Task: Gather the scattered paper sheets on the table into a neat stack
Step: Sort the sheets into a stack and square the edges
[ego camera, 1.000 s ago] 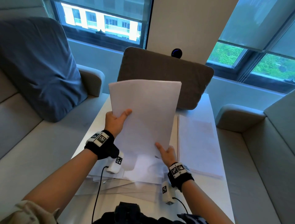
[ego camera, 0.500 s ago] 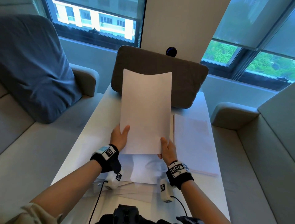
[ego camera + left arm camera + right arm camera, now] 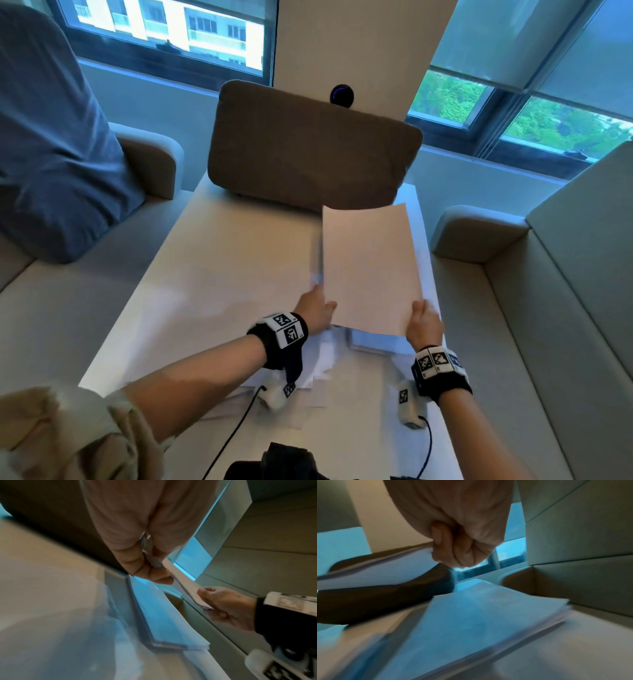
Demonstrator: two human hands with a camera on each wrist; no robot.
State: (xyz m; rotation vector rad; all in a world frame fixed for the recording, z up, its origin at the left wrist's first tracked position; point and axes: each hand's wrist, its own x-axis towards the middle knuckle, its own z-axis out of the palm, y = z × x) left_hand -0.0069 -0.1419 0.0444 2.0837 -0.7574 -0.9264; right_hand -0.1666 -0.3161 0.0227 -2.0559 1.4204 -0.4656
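Observation:
I hold a white paper sheet [image 3: 370, 270] by its two near corners, tilted up a little above the neat stack [image 3: 373, 344] on the right side of the table [image 3: 212, 274]. My left hand [image 3: 317, 308] pinches the near left corner, and my right hand [image 3: 424, 322] grips the near right corner. In the left wrist view the left hand [image 3: 150, 566] pinches the sheet's edge [image 3: 185, 586] above the stack [image 3: 163, 622], with the right hand [image 3: 223, 605] opposite. The right wrist view shows the right hand [image 3: 453, 545] curled on the sheet [image 3: 376, 570] over the stack [image 3: 479, 622]. Loose sheets [image 3: 318, 380] lie scattered under my left wrist.
A brown cushion [image 3: 308, 150] stands at the table's far end, close to the sheet's far edge. Grey sofas flank the table, with a blue pillow [image 3: 51, 154] on the left one. A dark device [image 3: 281, 462] sits at the near edge.
Both hands carried the sheet from the middle of the table to the right and lowered it over the stack. It was held upright before and now leans nearly flat.

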